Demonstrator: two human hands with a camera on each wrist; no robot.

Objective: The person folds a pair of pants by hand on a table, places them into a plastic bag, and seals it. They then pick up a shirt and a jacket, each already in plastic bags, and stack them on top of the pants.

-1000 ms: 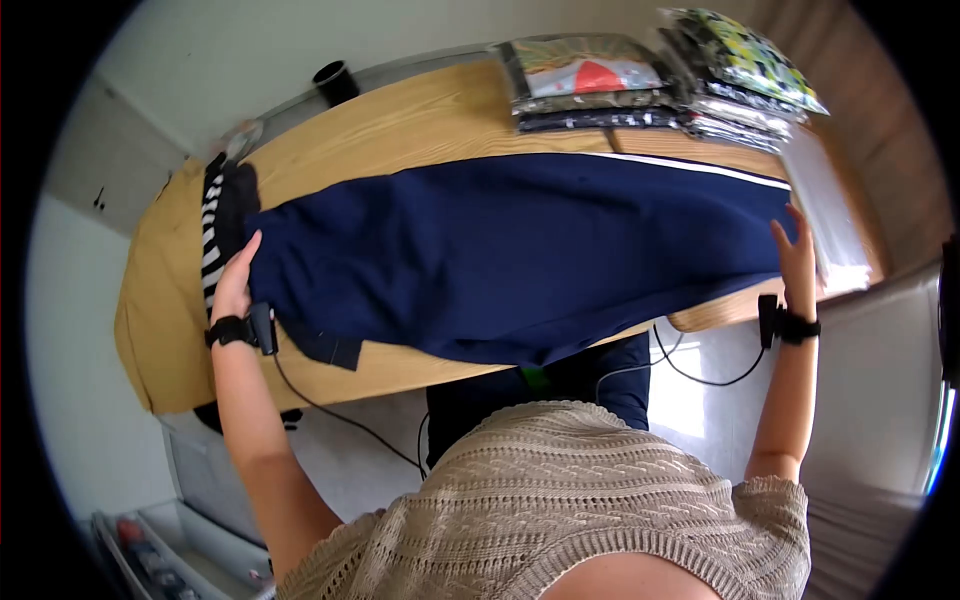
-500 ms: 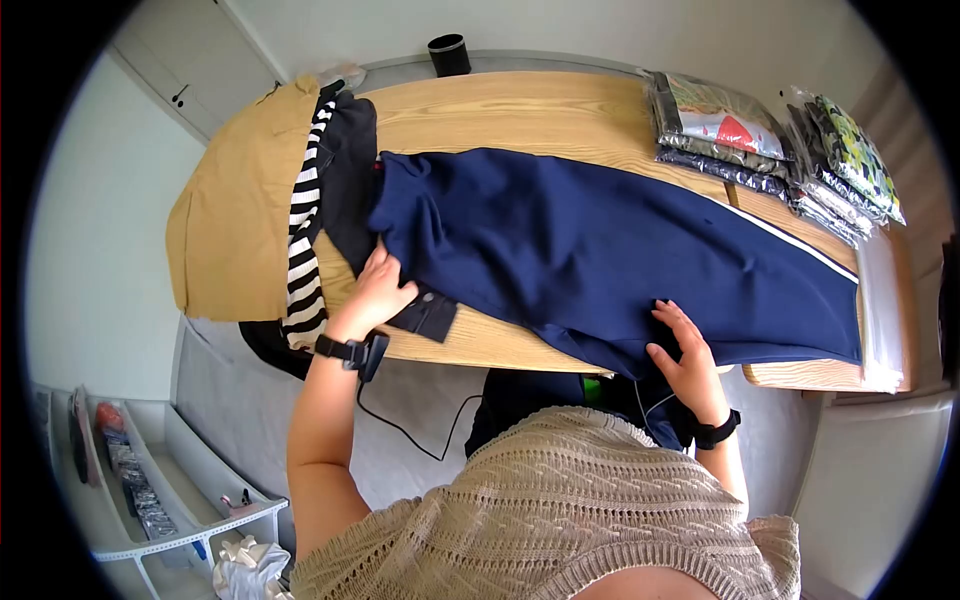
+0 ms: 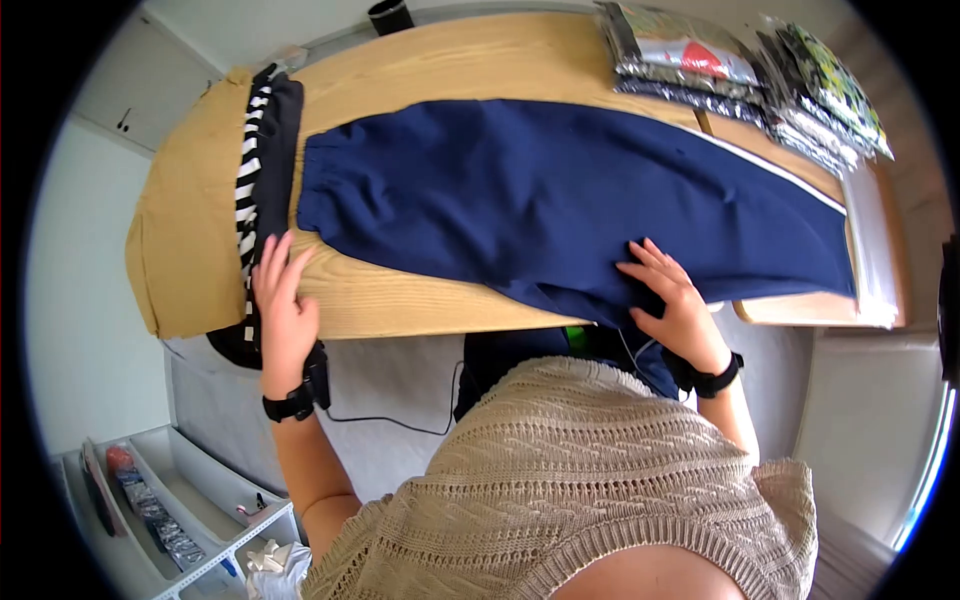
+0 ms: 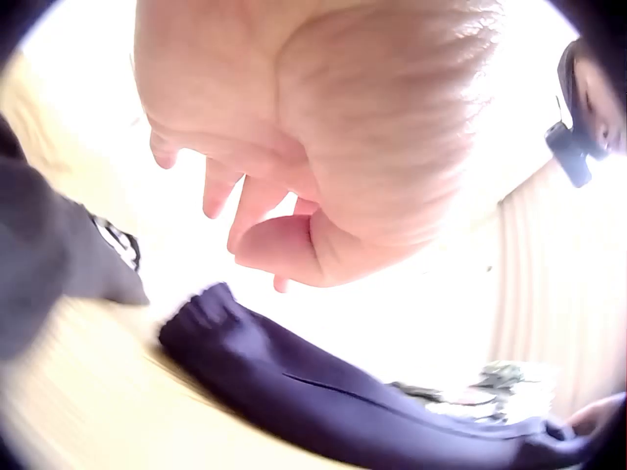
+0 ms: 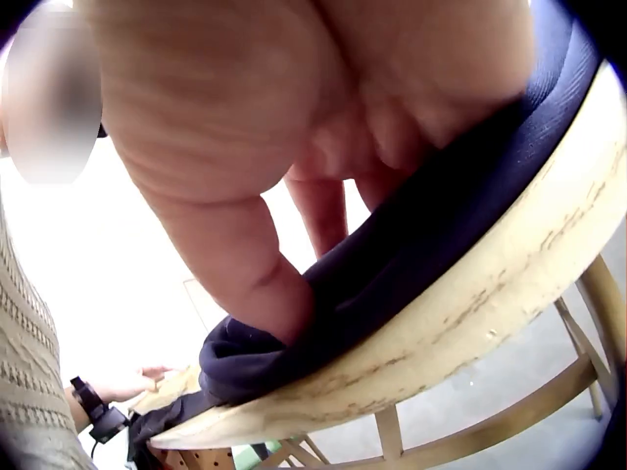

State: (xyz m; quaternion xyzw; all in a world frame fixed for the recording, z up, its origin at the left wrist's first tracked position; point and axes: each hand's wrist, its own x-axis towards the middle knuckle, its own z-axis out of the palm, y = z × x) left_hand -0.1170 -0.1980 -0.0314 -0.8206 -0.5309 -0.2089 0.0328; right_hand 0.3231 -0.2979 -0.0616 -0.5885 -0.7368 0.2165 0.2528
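Dark navy trousers [image 3: 560,190] with a white side stripe lie lengthwise across the wooden table, their gathered elastic end to the left. My right hand [image 3: 675,305] rests on their near edge with fingers spread, and in the right wrist view its thumb [image 5: 279,304] presses the bunched cloth at the table rim. To the left, my left hand [image 3: 285,305] is held over the edge of a dark grey garment [image 3: 278,150], fingers extended and nothing in the palm. A strip of bare wood separates that garment from the elastic end of the trousers [image 4: 211,318].
A black-and-white striped garment [image 3: 250,165] and a tan garment [image 3: 190,220] lie at the table's left end. Bagged folded clothes [image 3: 690,65] are stacked at the back right, beside clear plastic sleeves [image 3: 875,240]. A white divided bin [image 3: 200,480] stands on the floor, lower left.
My right hand came from the trousers' far right end to their near edge. My left hand moved left, and the dark garment, partly under the trousers before, now lies apart from them.
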